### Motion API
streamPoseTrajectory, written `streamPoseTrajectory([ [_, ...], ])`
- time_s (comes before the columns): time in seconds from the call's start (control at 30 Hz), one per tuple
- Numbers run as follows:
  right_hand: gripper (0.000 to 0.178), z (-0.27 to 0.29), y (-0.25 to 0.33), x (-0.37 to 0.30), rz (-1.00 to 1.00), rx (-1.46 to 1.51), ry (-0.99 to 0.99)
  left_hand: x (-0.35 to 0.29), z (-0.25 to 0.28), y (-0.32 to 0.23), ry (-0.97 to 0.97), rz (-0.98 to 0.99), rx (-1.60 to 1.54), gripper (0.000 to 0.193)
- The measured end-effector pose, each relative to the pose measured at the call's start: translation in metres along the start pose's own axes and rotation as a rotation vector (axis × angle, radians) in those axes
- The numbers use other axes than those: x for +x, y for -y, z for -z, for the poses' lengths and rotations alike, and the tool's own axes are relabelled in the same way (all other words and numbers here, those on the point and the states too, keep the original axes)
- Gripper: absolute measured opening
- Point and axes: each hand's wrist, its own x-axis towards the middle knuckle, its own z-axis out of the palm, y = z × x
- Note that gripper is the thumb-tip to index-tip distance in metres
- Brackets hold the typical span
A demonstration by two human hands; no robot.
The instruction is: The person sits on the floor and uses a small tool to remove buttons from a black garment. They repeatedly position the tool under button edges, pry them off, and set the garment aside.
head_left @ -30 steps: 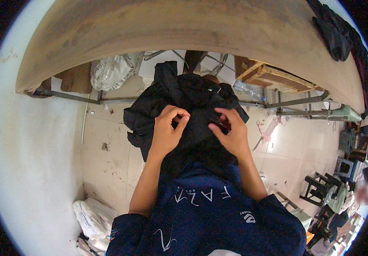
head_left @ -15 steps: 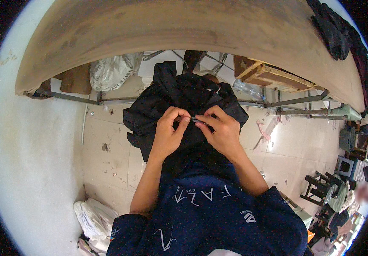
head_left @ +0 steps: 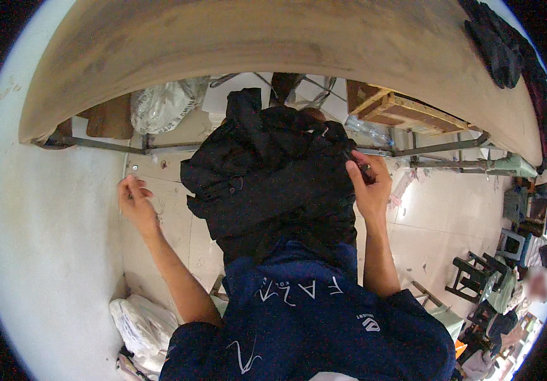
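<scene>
A crumpled black garment (head_left: 273, 171) lies over my lap, with a few small light marks or threads on it. My left hand (head_left: 136, 200) is out to the left, away from the cloth and above the floor beside the wall. Its fingers are bent together as in a pinch; anything between them is too small to make out. At the garment's right edge, my right hand (head_left: 373, 187) is closed round a small dark thing (head_left: 366, 170) with a bright spot. Fingers cover most of it, so its kind does not show.
A brown-covered table (head_left: 273, 44) curves across the far side, with dark cloth (head_left: 492, 47) on its right end. Beneath it are a clear plastic bag (head_left: 165, 108), a wooden drawer frame (head_left: 407, 111) and metal legs. White sacks (head_left: 140, 327) sit at lower left; black stools (head_left: 470, 276) stand right.
Both hands were together over the middle of the garment, fingers pinched at a small thing. The left hand has swung far left; the right has moved right to the garment's edge.
</scene>
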Motion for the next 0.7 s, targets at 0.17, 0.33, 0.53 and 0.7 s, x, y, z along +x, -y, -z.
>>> streamPoseTrajectory([
  [0.17, 0.026, -0.002, -0.002, 0.000, 0.024, -0.008, 0.024, -0.010, 0.023, 0.018, -0.227, -0.391, 0.721, 0.061],
  [0.33, 0.033, -0.034, 0.003, 0.000, 0.137, -0.026, 0.197, -0.068, -0.038, -0.019, 0.195, -0.184, 0.261, 0.036],
  [0.53, 0.038, -0.049, 0.000, -0.004, 0.177, -0.156, 0.286, -0.118, -0.091, -0.068, 0.310, -0.466, 0.517, 0.015],
  [0.7, 0.037, -0.049, -0.012, -0.009, 0.176, -0.162, 0.291, -0.099, -0.088, -0.043, 0.427, -0.196, 0.002, 0.014],
])
